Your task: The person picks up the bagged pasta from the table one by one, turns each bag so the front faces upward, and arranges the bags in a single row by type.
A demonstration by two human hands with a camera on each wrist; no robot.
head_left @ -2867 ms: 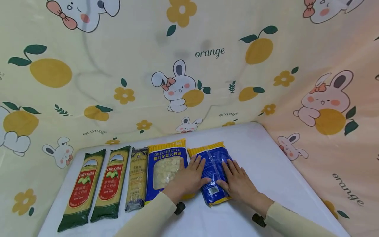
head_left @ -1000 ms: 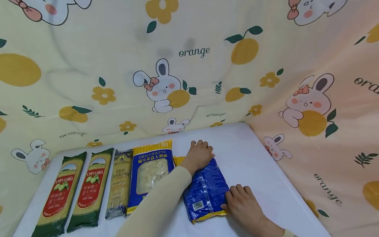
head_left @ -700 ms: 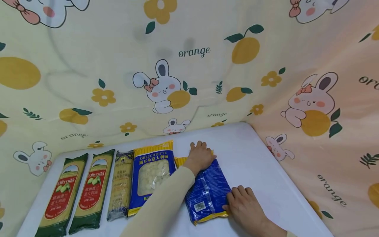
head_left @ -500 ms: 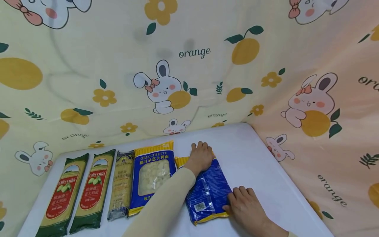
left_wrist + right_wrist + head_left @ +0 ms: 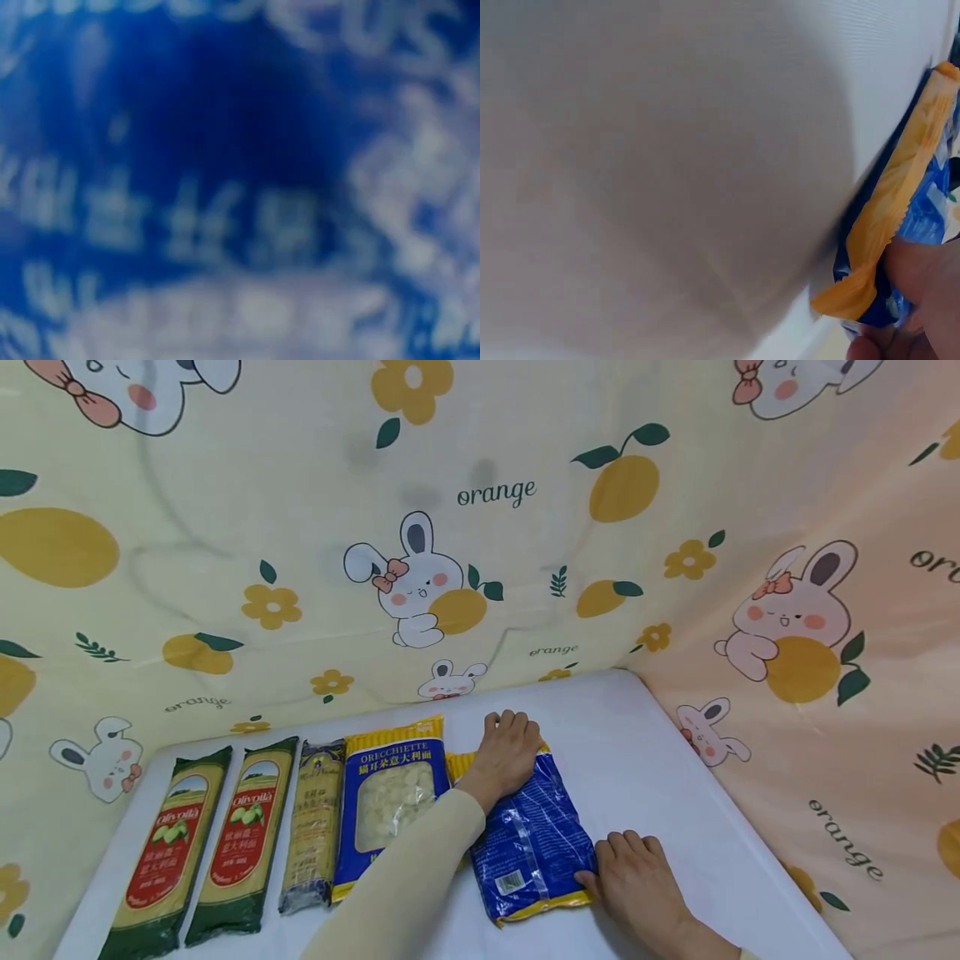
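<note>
A blue-and-yellow pasta bag (image 5: 536, 847) lies on the white table with its printed back and barcode up. My left hand (image 5: 506, 756) grips its far end, fingers curled over the top edge and hiding part of the yellow strip. At the near right corner my right hand (image 5: 637, 881) pinches the bag. In the right wrist view the right thumb (image 5: 915, 270) presses beside the bag's yellow end seam (image 5: 889, 202). The left wrist view is filled by blurred blue printed plastic (image 5: 232, 112). Left of the bag lies an orecchiette bag (image 5: 393, 793), partly covered by my left sleeve.
Further left lie a slim pasta packet (image 5: 313, 827) and two green-ended, red-labelled spaghetti packets (image 5: 243, 839), (image 5: 168, 852) in a row. A patterned cloth (image 5: 480, 543) hangs behind the white table (image 5: 637, 760) and along its right side.
Both hands lay spread on the bag earlier; the left has since moved to its far edge and the right to its near corner. The bag has shifted slightly nearer. Lately little moves.
</note>
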